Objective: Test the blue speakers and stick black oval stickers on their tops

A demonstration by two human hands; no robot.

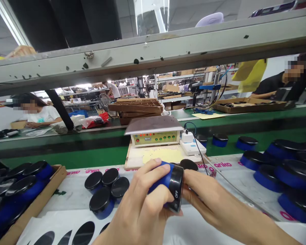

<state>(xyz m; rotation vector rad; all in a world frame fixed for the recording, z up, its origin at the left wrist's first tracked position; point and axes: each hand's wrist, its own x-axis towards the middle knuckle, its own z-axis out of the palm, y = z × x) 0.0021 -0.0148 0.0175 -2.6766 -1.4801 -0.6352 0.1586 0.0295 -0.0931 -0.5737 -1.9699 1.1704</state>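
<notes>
In the head view, the left hand [142, 200] is clamped around a round blue-and-black device [177, 182], held above the worktable just in front of a control box [155, 139]; the device is tilted, "OFF" readable on its black rim; the right hand [206, 192] touches the device's black end from the other side, its fingertips hidden, so I cannot tell whether they are closed on it; left of the hands stand four black-topped blue units [100, 200], grouped together; farther left, a cardboard tray [36, 206] holds more; a white power strip [193, 149] sits beside the control box.
</notes>
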